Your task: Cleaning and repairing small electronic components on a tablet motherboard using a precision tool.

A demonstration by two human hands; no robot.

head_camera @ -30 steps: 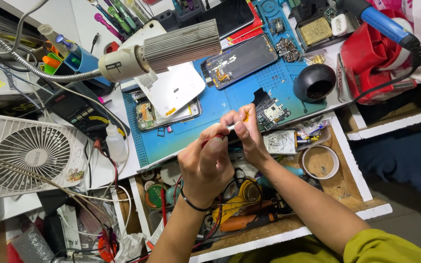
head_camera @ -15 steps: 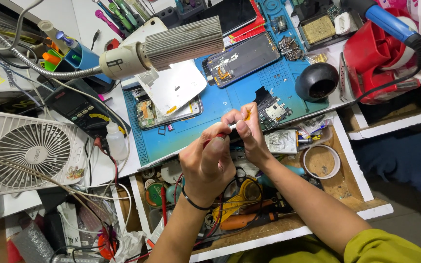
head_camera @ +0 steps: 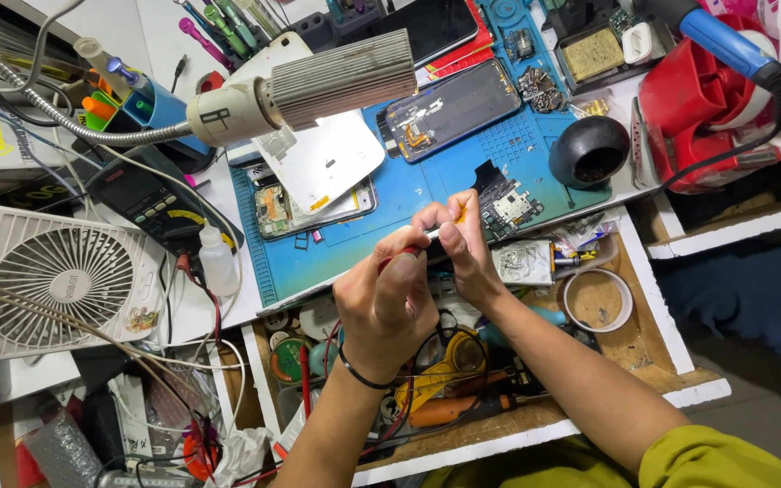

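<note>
I see both hands meeting over the near edge of the blue mat. My left hand is curled shut around a slim tool with a red grip and a pale shaft, which runs toward the right hand. That hand's fingers are pressed together on the tool's far end, where something small and yellow shows at the fingertips; I cannot tell what it is.

The mat lies on a white bench. On it, left of the hands, a white phone back rests tilted on an opened phone; farther off lies a dark phone, and just right of the hands a circuit board. A black cup stands at the mat's right edge. A ribbed lamp on a gooseneck hangs over the mat's far left.

At far left sits a white fan, with a small clear bottle between it and the mat. Beneath the hands an open drawer holds tools, wires and a round tin. A red stand with a blue-handled iron sits far right. Grey floor shows at the right.
</note>
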